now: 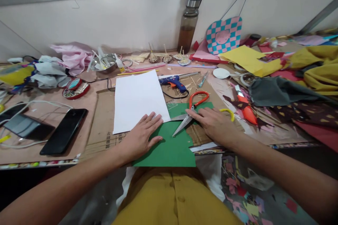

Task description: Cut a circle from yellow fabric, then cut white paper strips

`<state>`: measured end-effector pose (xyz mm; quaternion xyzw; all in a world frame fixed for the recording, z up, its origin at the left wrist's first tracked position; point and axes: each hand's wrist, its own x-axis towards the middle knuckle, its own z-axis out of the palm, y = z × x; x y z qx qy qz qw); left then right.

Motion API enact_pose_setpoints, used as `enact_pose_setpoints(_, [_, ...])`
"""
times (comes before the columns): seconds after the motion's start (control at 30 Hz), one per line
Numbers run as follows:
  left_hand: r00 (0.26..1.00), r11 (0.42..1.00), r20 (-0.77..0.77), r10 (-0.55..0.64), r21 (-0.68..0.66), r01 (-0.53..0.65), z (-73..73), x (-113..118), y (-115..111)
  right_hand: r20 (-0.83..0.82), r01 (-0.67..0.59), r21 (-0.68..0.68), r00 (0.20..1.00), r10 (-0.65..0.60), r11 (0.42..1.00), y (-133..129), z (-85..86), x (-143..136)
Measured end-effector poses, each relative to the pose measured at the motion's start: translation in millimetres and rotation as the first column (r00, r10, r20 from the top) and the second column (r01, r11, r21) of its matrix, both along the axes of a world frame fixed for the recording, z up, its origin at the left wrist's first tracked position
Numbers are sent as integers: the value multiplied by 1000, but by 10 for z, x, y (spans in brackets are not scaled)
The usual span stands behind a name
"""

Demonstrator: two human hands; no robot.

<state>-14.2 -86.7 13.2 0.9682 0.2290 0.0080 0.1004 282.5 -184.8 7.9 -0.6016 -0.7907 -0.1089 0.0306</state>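
My left hand (144,135) lies flat with fingers spread, its fingertips on the lower right part of a white sheet of paper (139,102) and its thumb over a sheet of green paper (169,151). The green sheet has a notched right edge and is partly under the white one. Curled at the pivot of a pair of scissors (186,123), my right hand (213,123) grips them; its far fingers are hidden. The scissor blades are spread over the green paper, pointing left and toward me. A red handle loop stands above the hand, and a yellow curved piece shows behind it.
A blue glue gun (174,83) lies among thin sticks behind the papers. At left are a black phone (64,132) and cables. A water bottle (188,24) stands by the wall. Fabric (285,91) and scraps are heaped at right; the table edge is near me.
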Motion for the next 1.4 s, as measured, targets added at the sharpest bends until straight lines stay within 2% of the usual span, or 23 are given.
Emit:
enact_pose_setpoints(0.63, [1000,1000,28,3,-17,-3,-15,0,10,29,48,-1,998,-47,999,-110,16,12])
enact_pose_setpoints(0.87, [1000,998,15,-25,65,24,26,47,-2,-12,109,-34,994,-109,993,-89,8,22])
enact_pose_setpoints(1.03, [996,995,-28,-86,52,87,16,74,24,-2,98,-21,995,-98,995,-37,32,-13])
enact_pose_setpoints(1.4, [996,997,-41,-76,9,76,-17,58,41,-30,34,15,999,-34,999,15,58,-2])
